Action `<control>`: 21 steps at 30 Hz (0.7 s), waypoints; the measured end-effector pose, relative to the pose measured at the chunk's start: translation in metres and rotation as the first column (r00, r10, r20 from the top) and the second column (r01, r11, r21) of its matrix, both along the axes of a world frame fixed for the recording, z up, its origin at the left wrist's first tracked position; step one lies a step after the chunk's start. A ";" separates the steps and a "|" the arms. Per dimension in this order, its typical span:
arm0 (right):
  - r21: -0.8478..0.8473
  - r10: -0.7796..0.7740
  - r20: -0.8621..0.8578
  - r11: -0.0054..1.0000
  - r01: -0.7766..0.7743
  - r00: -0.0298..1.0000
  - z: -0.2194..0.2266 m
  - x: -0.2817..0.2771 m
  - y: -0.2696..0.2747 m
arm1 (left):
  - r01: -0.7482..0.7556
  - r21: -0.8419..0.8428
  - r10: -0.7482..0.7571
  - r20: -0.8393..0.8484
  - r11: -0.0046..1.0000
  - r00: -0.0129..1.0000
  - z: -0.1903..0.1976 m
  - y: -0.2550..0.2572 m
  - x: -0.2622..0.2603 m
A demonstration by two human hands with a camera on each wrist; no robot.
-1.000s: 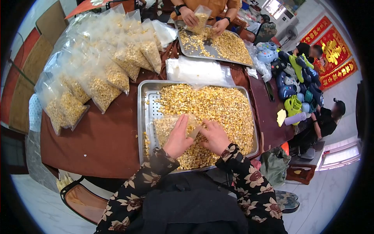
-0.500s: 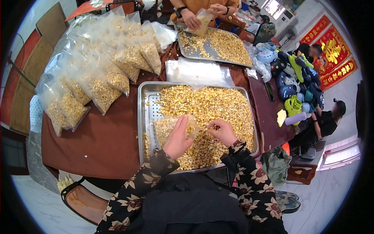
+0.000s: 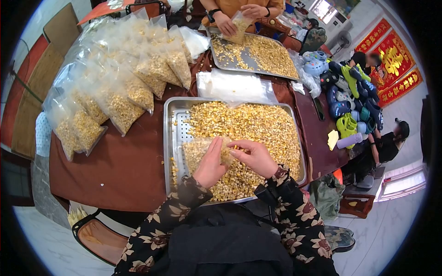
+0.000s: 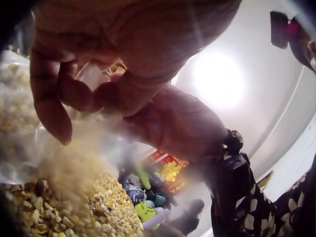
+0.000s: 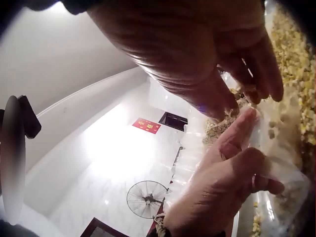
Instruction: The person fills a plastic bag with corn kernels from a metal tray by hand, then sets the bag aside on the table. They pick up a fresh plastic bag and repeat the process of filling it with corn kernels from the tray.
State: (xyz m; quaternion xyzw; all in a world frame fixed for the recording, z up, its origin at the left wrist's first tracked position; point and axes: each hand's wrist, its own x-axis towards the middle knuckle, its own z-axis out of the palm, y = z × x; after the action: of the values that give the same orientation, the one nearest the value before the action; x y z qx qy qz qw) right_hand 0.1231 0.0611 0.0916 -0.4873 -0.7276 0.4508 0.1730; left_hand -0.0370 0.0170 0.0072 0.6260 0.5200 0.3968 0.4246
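A clear plastic bag (image 3: 195,149) partly filled with dried corn kernels lies over the left part of a perforated metal tray (image 3: 171,138). My left hand (image 3: 212,164) grips this bag near its mouth, fingers pointing away from me. At the mouth, my right hand (image 3: 257,158) reaches in from the right with bent fingers. The right wrist view has the right thumb and fingertips close together over the left forefinger, a few brownish kernels (image 5: 240,95) between them. Loose corn kernels (image 3: 258,124) heap up across most of the tray.
Many filled corn bags (image 3: 122,99) crowd the table's left side. A stack of flat plastic bags (image 3: 235,85) lies behind my tray. Across the table, a person (image 3: 237,7) holds a corn bag over a second tray (image 3: 216,57). Clogs (image 3: 345,124) and a lilac bottle (image 3: 350,140) are at right.
My right hand drew back right from the bag over the loose corn, fingertips together, then came back left to the bag's mouth. The left hand stayed on the bag.
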 end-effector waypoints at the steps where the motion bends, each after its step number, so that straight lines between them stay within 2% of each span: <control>1: -0.015 -0.002 -0.043 1.000 0.002 0.999 -0.001 0.002 0.000 | 0.002 0.001 -0.002 -0.001 1.000 1.000 0.000 0.000 0.001; 3: -0.028 -0.013 -0.087 1.000 0.011 0.996 0.000 0.004 -0.003 | 0.011 0.033 -0.010 -0.027 0.999 1.000 -0.002 0.001 0.003; 5: 0.032 -0.030 -0.118 0.999 0.034 0.993 0.004 -0.001 -0.008 | 0.017 0.063 -0.014 -0.056 0.998 0.998 -0.001 0.000 0.001; 8: 0.080 -0.071 -0.138 0.993 0.083 0.988 0.002 0.005 -0.010 | 0.033 0.070 -0.034 0.020 0.997 0.999 0.014 -0.005 -0.013; 11: 0.023 -0.129 -0.117 0.991 0.132 0.985 0.007 0.020 -0.011 | 0.022 0.059 -0.027 0.081 0.998 0.996 0.043 -0.016 -0.046; 13: 0.019 -0.151 -0.135 0.988 0.155 0.979 -0.003 0.033 -0.012 | -0.020 -0.110 0.028 0.076 0.994 0.997 0.060 -0.021 -0.070; 14: 0.022 -0.156 -0.083 0.987 0.159 0.984 -0.005 0.037 -0.013 | -0.029 -0.135 0.048 0.138 0.990 0.989 0.050 -0.019 -0.076; 15: 0.028 -0.159 -0.031 0.987 0.160 0.987 -0.005 0.040 -0.013 | -0.033 -0.133 0.051 0.134 0.991 0.990 0.058 -0.022 -0.077; 17: 0.056 -0.161 -0.018 0.985 0.162 0.987 -0.007 0.044 -0.017 | 0.001 -0.231 0.050 0.216 0.973 0.975 0.083 -0.030 -0.077; 19: 0.068 -0.205 -0.052 0.976 0.208 0.977 -0.010 0.052 -0.020 | 0.011 -0.214 0.041 0.238 0.977 0.970 0.075 -0.033 -0.074; 21: 0.043 -0.226 -0.015 0.973 0.226 0.974 -0.009 0.060 -0.023 | -0.048 -0.142 0.067 0.130 0.989 0.989 0.067 -0.028 -0.075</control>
State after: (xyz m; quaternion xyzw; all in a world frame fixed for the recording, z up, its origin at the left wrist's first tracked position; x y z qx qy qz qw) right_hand 0.1830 0.0385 0.0822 -0.5608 -0.6764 0.4143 0.2374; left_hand -0.1121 -0.0109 0.0742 0.5514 0.5343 0.4133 0.4896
